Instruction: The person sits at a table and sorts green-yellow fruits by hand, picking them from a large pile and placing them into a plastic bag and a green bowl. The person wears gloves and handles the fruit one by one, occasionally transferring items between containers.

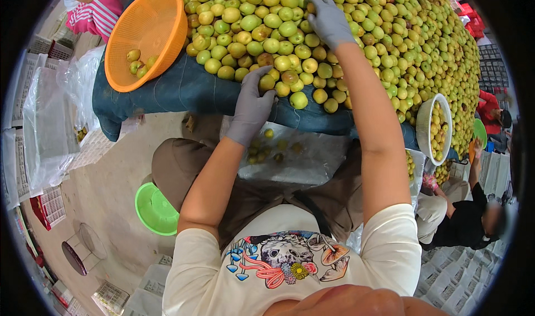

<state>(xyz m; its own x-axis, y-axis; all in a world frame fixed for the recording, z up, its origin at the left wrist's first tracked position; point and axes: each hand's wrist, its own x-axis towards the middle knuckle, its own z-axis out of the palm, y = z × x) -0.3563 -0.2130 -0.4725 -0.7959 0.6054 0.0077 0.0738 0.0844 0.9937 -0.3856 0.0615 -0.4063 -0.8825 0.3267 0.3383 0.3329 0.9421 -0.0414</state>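
Note:
A big heap of green and yellow jujube-like fruit (271, 21) covers a padded table with a dark blue cloth edge (184, 86). My left hand (253, 103), in a grey glove, is at the heap's front edge, its thumb and fingers around a brownish-green fruit (266, 82). Farther up the heap lies my right hand (330, 21), also gloved in grey, its fingertips at a brownish fruit partly hidden by them; its grip is not clear. Below the table edge, between my knees, a plastic-lined container (309, 165) has several fruits in it, some blurred.
An orange plastic basket (173, 44) with several fruits rests at the table's left corner. A white basket (422, 128) of fruit stands on the right. A green basin (156, 211) and a stool (75, 257) are on the floor. Co-workers (464, 220) sit at the right and upper left.

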